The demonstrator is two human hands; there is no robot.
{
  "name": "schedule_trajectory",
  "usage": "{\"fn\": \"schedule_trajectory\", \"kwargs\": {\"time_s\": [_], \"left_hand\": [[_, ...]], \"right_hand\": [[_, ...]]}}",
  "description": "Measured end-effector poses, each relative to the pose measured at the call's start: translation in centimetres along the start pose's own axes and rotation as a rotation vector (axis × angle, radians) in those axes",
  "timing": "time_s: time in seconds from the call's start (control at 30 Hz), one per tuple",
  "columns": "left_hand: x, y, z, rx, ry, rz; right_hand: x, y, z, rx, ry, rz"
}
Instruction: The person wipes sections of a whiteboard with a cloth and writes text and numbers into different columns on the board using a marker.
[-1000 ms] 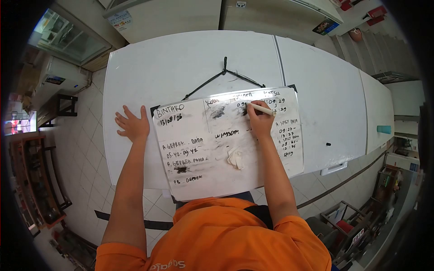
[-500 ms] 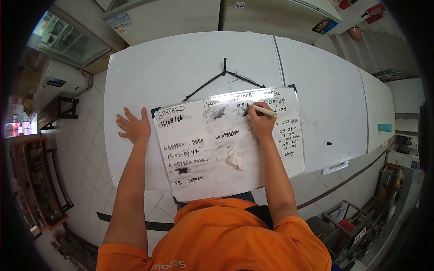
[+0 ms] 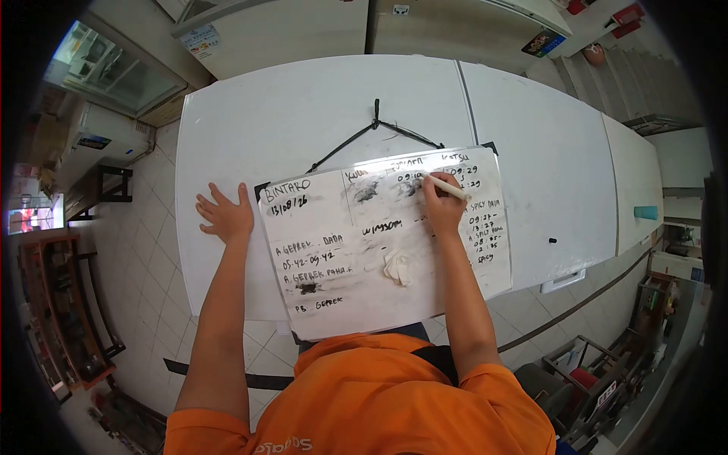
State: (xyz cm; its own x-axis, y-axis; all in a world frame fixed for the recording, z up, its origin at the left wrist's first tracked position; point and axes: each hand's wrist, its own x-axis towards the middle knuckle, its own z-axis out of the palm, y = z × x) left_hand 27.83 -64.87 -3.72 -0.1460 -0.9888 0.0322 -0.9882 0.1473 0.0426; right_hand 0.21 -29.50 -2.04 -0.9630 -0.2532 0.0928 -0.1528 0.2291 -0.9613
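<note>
White whiteboard (image 3: 421,307) in my head view: it lies slightly askew on the desk (image 3: 303,98), with its near edge reaching past the desk's near edge beside the orange shirt (image 3: 394,387). My right hand (image 3: 446,208) holds a pale marker (image 3: 455,189), fingers closed narrowly around it, the tip at "09:10" near the board's far edge, left of the "KATSU" column. I have my left hand (image 3: 229,218) palm down towards the desk's left edge, just beside the board's far left corner, fingers spread wide. 1 crumpled tissue (image 3: 396,269) sits on the board, nearer its near edge. A black cord (image 3: 377,123) rises from the board's far edge in a peak (knotted at the top). Off the board's right edge lies a small black cap (image 3: 553,240); a turquoise cup (image 3: 646,212) is by the desk's right edge.
</note>
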Motion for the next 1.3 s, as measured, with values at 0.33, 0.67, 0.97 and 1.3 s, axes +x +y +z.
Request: {"fn": "schedule_trajectory", "kwargs": {"time_s": [0.33,0.67,0.97,1.3], "left_hand": [[-0.1,0.0,-0.1,0.014,0.003,-0.004],[-0.2,0.1,-0.3,0.013,-0.015,-0.006],[-0.1,0.1,-0.3,0.0,-0.02,-0.007],[-0.1,0.1,-0.2,0.007,-0.013,-0.006]], "right_hand": [[-1.7,0.6,0.0,0.006,-0.064,0.042],[-3.2,-0.3,-0.3,0.041,-0.043,0.011],[-4.7,-0.5,-1.8,-0.098,-0.079,-0.027],[-2.3,-0.4,0.1,-0.002,-0.077,0.005]]}}
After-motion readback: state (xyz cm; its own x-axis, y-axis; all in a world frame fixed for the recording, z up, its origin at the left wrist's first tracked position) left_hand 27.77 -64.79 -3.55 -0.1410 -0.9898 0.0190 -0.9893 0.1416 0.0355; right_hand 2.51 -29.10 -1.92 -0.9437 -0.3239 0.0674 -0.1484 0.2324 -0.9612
